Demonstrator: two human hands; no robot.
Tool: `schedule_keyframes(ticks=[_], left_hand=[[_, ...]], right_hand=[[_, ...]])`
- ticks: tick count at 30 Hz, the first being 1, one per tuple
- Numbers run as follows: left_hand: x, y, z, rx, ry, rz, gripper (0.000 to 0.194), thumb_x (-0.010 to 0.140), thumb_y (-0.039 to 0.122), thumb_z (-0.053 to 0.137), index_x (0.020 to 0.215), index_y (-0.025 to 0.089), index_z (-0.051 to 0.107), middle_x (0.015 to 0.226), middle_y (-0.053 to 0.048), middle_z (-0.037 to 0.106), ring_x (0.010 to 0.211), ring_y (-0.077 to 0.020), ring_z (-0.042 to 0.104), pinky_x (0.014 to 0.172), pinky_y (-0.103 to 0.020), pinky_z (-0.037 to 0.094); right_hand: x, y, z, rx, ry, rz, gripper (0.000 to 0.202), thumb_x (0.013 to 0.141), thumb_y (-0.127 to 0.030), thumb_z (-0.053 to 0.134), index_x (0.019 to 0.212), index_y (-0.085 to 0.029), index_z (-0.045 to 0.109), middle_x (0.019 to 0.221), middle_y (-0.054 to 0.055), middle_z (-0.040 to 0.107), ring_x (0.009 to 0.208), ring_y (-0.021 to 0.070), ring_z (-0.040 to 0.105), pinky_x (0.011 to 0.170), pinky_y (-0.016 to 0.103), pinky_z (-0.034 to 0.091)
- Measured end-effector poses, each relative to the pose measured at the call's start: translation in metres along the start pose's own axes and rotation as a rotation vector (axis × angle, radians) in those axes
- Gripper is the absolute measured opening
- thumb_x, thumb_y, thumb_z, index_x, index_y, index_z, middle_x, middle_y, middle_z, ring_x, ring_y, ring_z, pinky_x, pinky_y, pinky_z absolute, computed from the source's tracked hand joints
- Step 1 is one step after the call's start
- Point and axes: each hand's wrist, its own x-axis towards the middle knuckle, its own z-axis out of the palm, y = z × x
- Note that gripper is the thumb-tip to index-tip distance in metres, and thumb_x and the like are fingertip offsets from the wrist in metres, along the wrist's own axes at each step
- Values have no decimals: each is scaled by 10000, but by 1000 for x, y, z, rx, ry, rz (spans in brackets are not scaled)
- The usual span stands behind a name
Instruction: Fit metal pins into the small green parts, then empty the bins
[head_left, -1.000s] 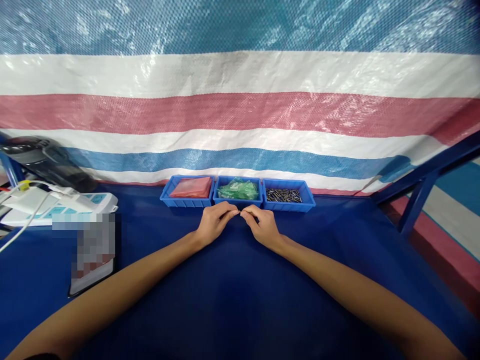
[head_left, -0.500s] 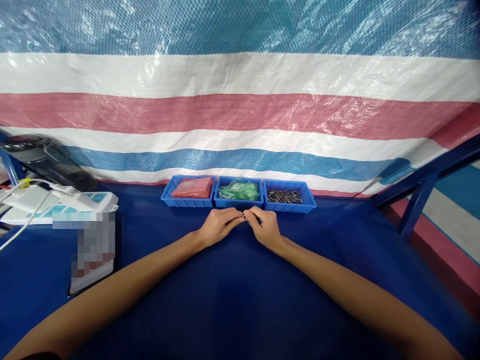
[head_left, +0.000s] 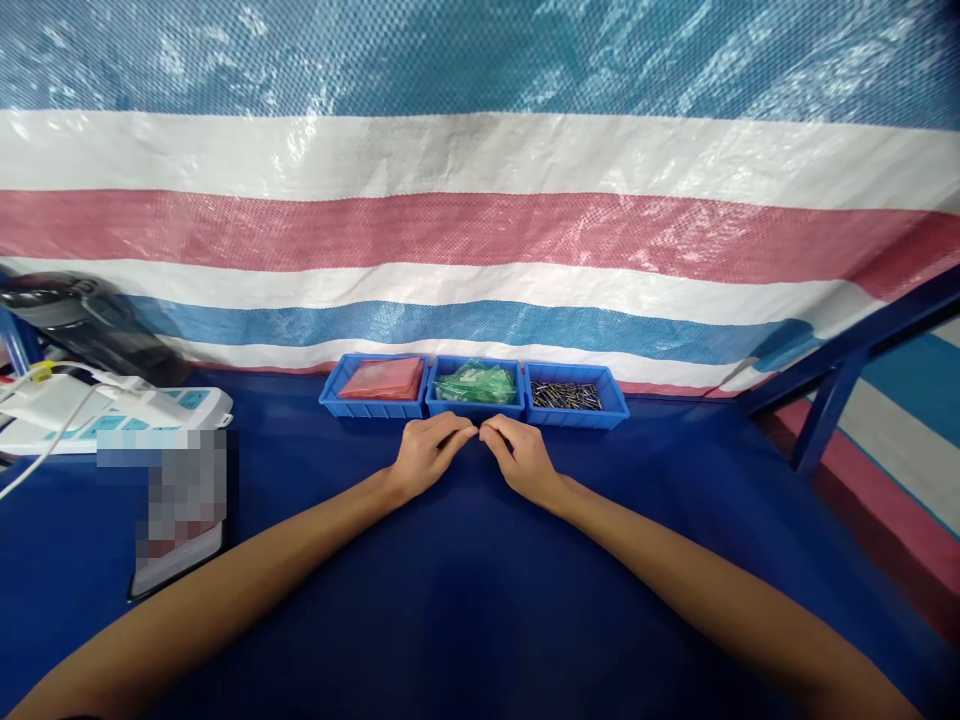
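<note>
Blue table (head_left: 480, 600) beneath three blue bins (head_left: 480, 409)

The tarp (head_left: 480, 230) looks like woven plastic, finely textured and glossy, streaked with glare. The bins (head_left: 375, 409) look like smooth plastic with ribbed walls. The red sheets (head_left: 382, 379) seem thin plastic film with a soft sheen, the green film (head_left: 480, 383) crinkled and shiny. The pins (head_left: 566, 395) glint like metal. The table (head_left: 465, 580) is smooth and satiny, the power strip (head_left: 214, 405) smooth plastic
</note>
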Motion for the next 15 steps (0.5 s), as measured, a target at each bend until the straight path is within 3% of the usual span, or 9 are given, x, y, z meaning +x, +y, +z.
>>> schedule_keyframes(ticks=[7,15], left_hand=[[-1,-1,1,-17,63,-97,178,904,269,544,802,146,624,675,5,616,562,-76,540,557,-180,428],[2,-2,2,-69,-39,-7,154,915,225,525,834,137,622,730,-20,641,641,-88,584,614,-178,454]], right_hand=[[-4,4,6,-29,26,-142,187,948,-253,430,888,-180,591,743,42,605,652,139,555,631,249,437],[-4,-4,-1,15,183,-33,166,915,-231,486,812,-176,604,682,24,559,593,130,502,593,265,420]])
